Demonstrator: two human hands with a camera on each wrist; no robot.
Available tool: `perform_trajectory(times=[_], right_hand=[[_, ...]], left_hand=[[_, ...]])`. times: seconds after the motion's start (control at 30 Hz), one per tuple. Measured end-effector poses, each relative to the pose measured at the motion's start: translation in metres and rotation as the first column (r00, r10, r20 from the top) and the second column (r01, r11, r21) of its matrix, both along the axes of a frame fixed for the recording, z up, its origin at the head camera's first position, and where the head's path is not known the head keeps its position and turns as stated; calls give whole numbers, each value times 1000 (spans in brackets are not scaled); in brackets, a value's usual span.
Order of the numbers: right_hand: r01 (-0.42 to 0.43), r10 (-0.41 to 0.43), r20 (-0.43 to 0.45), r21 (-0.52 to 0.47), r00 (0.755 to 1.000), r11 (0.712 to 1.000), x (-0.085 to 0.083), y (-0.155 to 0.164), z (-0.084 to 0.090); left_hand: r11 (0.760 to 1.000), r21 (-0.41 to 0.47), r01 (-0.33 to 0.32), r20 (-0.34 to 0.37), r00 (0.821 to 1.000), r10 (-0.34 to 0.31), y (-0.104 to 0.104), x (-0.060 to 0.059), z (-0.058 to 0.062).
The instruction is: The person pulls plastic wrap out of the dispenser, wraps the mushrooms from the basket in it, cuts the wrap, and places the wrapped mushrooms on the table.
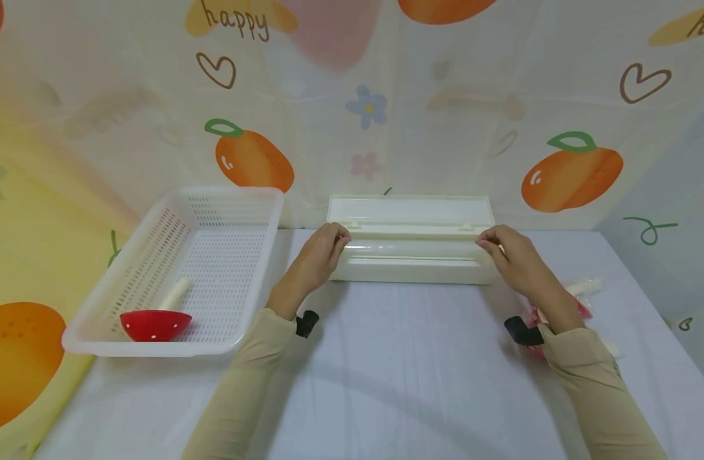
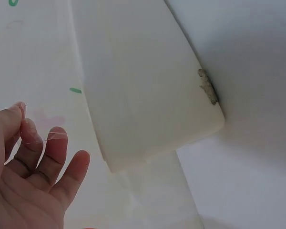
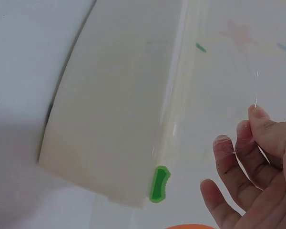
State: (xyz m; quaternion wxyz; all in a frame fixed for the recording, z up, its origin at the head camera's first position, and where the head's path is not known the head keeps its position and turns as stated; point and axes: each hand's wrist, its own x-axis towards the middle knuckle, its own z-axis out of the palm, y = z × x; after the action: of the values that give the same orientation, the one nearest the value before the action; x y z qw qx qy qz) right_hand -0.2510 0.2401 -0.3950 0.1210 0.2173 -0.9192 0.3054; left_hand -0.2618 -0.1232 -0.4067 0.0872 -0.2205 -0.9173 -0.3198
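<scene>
A cream cling-film dispenser box [image 1: 412, 269] lies across the back of the table with its lid [image 1: 409, 209] standing open. A clear film roll [image 1: 412, 247] shows inside. My left hand [image 1: 324, 251] is at the box's left end and my right hand [image 1: 508, 252] at its right end. Each hand pinches the edge of the clear film between thumb and fingertips. In the left wrist view the left hand [image 2: 31, 171] holds a thin film edge beside the box [image 2: 143, 95]. In the right wrist view the right hand [image 3: 250, 171] pinches the film beside the box [image 3: 114, 114], near its green slider [image 3: 159, 183].
A white perforated basket [image 1: 156, 348] stands at the left and holds a red scoop [image 1: 155, 324] with a cream handle. Red and cream items [image 1: 584, 294] lie behind my right wrist. A fruit-patterned backdrop [image 1: 570, 172] closes the back and sides.
</scene>
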Motion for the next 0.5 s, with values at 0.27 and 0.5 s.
perform_trajectory(times=[0.27,0.5], right_hand=[[5,-5,-16,10,1000,1000,3,0,5],[33,-34,-37,-42,999,999,0,-2,0]], left_hand=[[999,42,10,-34,999,-8,1,1,7],[999,50,13,18,1000,-14,1,1,8]])
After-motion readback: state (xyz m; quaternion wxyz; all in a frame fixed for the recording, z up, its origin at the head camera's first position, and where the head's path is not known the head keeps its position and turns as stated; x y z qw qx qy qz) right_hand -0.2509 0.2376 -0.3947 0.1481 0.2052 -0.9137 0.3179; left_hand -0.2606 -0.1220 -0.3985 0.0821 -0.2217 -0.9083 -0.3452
